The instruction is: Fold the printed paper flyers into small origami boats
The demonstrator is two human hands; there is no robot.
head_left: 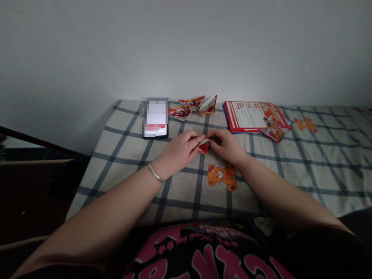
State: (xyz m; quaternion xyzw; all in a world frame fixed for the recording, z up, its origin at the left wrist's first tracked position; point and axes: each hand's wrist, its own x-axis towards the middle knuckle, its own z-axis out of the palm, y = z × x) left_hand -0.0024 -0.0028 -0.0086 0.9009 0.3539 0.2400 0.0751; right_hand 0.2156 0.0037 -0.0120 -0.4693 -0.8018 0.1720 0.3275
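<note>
A small folded piece of red-and-white printed paper [204, 147] lies low over the checked cloth, between my two hands. My left hand [183, 149], with a silver bangle at its wrist, has its fingers closed on the paper's left side and top. On the other side, my right hand [228, 145] pinches the paper's right edge between thumb and fingers. Just beyond my hands stand several folded paper pieces [180, 112] with similar red printing. The fingers cover part of the paper, so its full shape is hidden.
A phone [155, 133] with a blurred screen lies at the back left. To the right, a stack of red-bordered printed sheets [245, 116] rests near the wall [186, 46], with a small printed piece [274, 135] at its front edge. The checked cloth [124, 155] ends at the left.
</note>
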